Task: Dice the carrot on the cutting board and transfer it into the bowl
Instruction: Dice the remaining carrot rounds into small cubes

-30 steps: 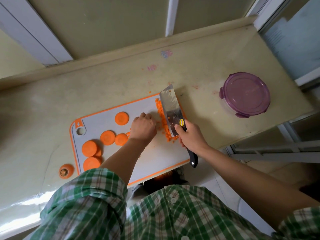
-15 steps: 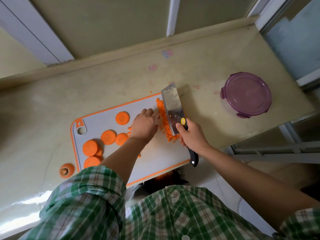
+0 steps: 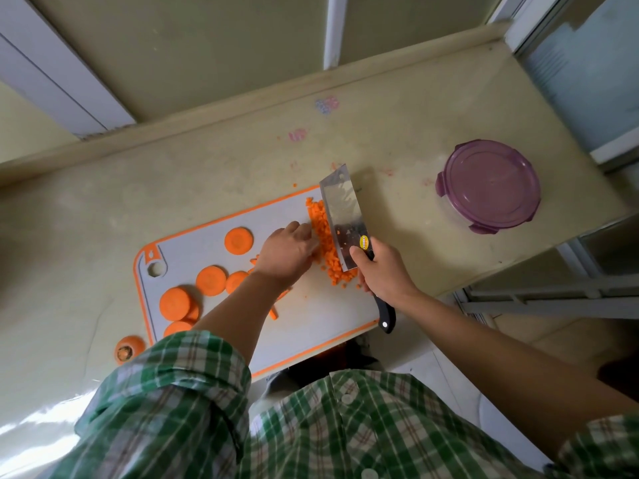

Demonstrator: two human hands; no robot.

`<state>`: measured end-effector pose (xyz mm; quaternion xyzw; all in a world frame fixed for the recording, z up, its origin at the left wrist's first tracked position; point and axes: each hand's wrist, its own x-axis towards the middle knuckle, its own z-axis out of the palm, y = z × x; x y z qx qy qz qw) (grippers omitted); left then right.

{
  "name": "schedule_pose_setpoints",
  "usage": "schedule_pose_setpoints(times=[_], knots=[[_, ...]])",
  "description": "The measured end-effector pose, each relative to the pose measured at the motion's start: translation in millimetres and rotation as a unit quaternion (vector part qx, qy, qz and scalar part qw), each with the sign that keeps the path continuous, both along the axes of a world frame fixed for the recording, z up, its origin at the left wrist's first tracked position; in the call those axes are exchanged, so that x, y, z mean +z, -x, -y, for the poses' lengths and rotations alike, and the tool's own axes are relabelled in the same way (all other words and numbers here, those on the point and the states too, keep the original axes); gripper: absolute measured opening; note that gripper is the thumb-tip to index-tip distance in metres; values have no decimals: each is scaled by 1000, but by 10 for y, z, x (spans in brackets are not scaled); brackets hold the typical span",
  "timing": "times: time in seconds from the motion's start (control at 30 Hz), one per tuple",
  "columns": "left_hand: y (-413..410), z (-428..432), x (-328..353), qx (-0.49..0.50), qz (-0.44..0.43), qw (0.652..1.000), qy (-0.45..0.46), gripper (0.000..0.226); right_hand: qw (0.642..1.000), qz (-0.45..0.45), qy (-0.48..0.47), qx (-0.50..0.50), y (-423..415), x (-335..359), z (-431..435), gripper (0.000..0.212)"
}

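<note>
A white cutting board (image 3: 311, 316) with an orange rim lies on the counter. A strip of diced carrot (image 3: 323, 233) runs along its right side. My right hand (image 3: 382, 271) grips the cleaver (image 3: 344, 212), whose blade stands against the right side of the dice. My left hand (image 3: 287, 252) rests on the board with its fingertips touching the dice from the left; whether it holds anything I cannot tell. Several round carrot slices (image 3: 211, 280) lie on the left half of the board. The bowl (image 3: 489, 190) sits at the right under a purple lid.
A carrot top (image 3: 128, 348) lies on the counter left of the board. A few thin carrot sticks (image 3: 275, 311) lie beside my left wrist. The board's near corner overhangs the counter edge. A wall ledge runs along the back.
My left hand has slid right, up against the diced pile. The cleaver has stayed along the pile's right side, shifting only slightly.
</note>
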<state>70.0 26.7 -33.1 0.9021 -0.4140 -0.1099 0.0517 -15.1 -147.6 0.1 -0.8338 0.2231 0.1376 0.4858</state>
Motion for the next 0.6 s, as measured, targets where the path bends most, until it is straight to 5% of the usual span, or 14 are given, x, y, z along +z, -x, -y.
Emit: schedule_pose_setpoints(times=[0.27, 0.4, 0.6], knots=[[13, 61, 50, -45, 56, 991, -114, 31, 1000, 1, 4, 2, -28, -16, 6, 30], [-81, -179, 46, 63, 84, 994, -15, 13, 1000, 14, 10, 14, -55, -4, -71, 28], [-32, -522, 37, 211, 8, 976, -58, 9, 995, 55, 36, 77, -41, -142, -408, 23]])
